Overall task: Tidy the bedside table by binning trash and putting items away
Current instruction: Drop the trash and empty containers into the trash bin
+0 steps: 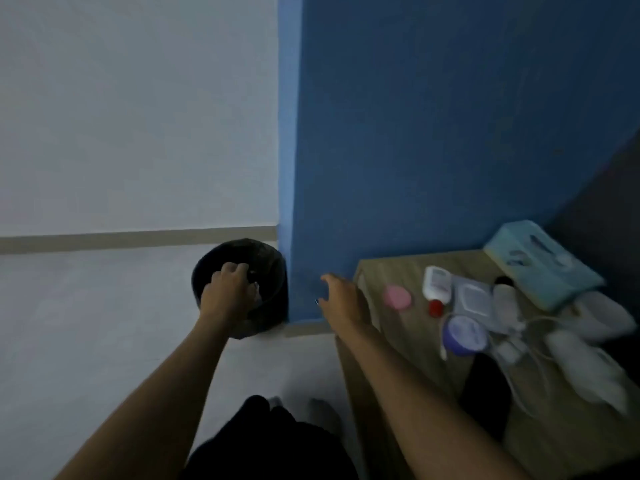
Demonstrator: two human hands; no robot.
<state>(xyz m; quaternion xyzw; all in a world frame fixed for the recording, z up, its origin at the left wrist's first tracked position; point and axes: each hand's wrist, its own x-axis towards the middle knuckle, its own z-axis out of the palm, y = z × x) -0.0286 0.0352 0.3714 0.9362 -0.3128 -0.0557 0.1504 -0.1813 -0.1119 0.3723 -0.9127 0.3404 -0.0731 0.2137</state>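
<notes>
Bin lies straight below the left grip, which hangs over its mouth so trash can drop in cleanly. Its fingers curl downward with a pale scrap at their tips; blur hides whether the scrap is pinched or loose. The right grip is spread wide and holds nothing, at the desk corner, likely poised to fetch more. To its right wait a lid, bottle, jar and tissue box.

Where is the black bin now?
Head view: the black bin stands on the floor, left of the bedside table, beside the blue wall, under the left hand.
</notes>
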